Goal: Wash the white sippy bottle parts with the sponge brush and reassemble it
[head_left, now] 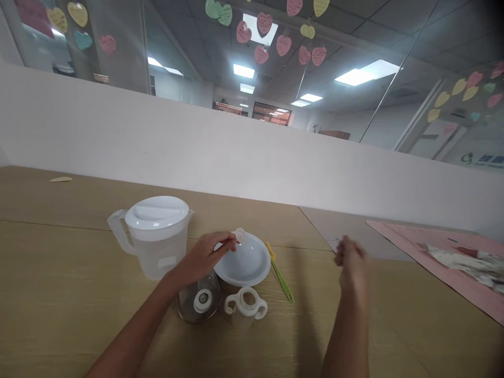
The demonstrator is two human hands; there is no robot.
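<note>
Left fingers (227, 240) pinch a disc (241, 235) over the bowl (246, 266) near a lidded pitcher (157, 239); right hand (352, 258) curled, hold unclear.

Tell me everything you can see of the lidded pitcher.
The pitcher looks like translucent whitish plastic, with a glossy lid on, a handle at the picture's left, a pointed spout at right and a pale rectangular patch low on its side. It stands upright on the table, left of the bowl. The left hand passes its lower right side; contact is unclear.

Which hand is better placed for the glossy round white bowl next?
Probably the left hand, holding a small translucent round piece at the bowl; the right hand is well past the yellow-tipped green brush.
</note>
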